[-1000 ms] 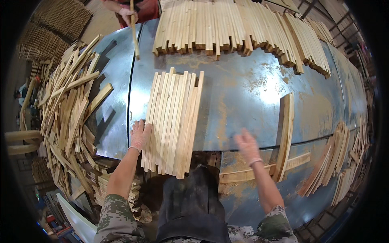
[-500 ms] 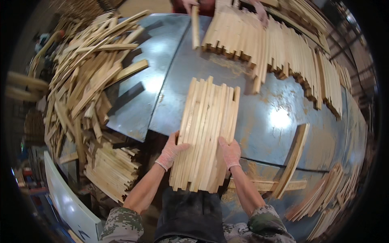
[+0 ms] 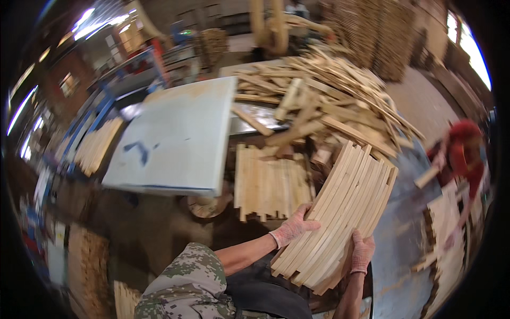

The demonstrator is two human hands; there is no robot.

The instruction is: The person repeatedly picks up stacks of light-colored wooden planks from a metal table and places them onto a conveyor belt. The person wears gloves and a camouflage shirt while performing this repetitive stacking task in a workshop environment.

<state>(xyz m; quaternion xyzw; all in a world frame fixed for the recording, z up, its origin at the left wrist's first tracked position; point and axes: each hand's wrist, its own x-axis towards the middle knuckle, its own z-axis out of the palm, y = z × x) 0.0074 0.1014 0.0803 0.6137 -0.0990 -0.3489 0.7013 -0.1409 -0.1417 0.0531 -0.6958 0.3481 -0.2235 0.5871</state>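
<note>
Between my two gloved hands is a bundle of wooden strips (image 3: 334, 218), laid side by side and tilted up toward the right. My left hand (image 3: 295, 226) grips its left edge, with the thumb on top. On the opposite edge my right hand (image 3: 362, 252) is closed, thumb over the top face and the other fingers hidden beneath. The bundle is held off any surface. Just beyond my left hand lies a stack of similar strips (image 3: 272, 183), set in rows with uneven ends.
A heap of loose wood pieces (image 3: 319, 101) covers the metal table's far end. Left of the stack stands a pale panel (image 3: 175, 133) with a blue mark. At right, a person in red (image 3: 465, 151) works beside more strips (image 3: 446, 228). A blue machine frame (image 3: 90, 122) stands farther left.
My view has swung left, away from the metal table. Both hands keep hold of the wooden strips, which have turned from nearly straight ahead to slanting right.
</note>
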